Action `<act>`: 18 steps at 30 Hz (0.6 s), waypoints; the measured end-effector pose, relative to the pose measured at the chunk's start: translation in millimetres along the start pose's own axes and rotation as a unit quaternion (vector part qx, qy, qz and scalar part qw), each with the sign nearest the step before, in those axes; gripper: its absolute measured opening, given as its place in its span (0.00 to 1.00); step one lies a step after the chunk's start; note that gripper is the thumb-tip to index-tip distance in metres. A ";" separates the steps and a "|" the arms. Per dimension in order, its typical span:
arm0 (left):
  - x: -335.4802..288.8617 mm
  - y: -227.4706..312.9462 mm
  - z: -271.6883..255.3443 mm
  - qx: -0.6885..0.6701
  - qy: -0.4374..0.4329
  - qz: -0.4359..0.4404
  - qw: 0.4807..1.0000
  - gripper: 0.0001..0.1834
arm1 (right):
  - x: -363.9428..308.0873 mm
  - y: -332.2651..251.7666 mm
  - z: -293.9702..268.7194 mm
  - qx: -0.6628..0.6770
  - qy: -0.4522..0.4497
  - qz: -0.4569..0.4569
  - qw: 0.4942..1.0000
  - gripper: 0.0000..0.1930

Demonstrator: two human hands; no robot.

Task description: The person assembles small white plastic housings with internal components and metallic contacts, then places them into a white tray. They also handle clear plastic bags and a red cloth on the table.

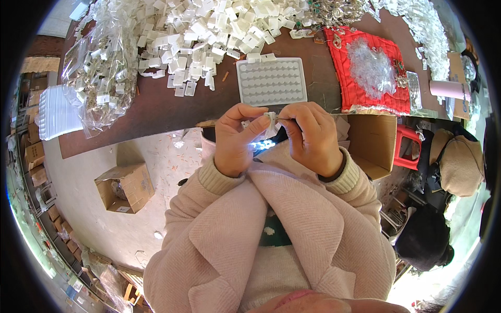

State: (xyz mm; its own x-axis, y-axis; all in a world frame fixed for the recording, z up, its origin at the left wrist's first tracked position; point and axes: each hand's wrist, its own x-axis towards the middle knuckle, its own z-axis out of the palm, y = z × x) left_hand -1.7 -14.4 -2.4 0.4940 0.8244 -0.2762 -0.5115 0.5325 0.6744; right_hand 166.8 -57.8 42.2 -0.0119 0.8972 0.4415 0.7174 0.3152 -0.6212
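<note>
My left hand (236,136) is closed, thumb and fingers pinching a small white card (271,118) in front of my chest. Close against its right side is my right hand (316,136), its thumb and forefinger pressed together on something thin and dark, too small to name. Just beyond both hands, a pale grey tray (272,81) with rows of small hollows lies on the brown table (180,112). Heaped behind it to the left are many loose white cards (209,34) of a similar look.
A clear plastic bag (107,78) of small parts and a stack of clear trays (57,112) lie at left. A red quilted cloth (334,57) bears tiny clear pieces (371,68). Below the table are cardboard boxes (125,188) and a red stool (408,148).
</note>
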 end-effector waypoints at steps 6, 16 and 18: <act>-2.1 -5.2 -0.4 -0.012 -0.010 0.001 1.000 0.08 | -3.0 3.7 1.8 -0.031 -0.007 -0.031 0.999 0.11; -11.1 77.1 0.7 0.156 0.056 0.166 0.972 0.09 | -7.0 23.5 10.1 -0.093 -0.035 0.001 0.995 0.23; -5.7 118.1 -12.1 0.172 0.106 0.312 0.928 0.10 | -14.8 29.9 10.9 -0.150 -0.052 -0.028 0.987 0.24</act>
State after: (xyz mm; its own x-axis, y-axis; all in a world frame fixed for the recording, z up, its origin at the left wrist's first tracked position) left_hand -73.5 46.1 70.6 0.0100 0.9904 0.1381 -0.3785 -0.1241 0.9172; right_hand 180.8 -58.2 10.0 -0.1165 0.9128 0.3913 0.8872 0.2728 -0.3721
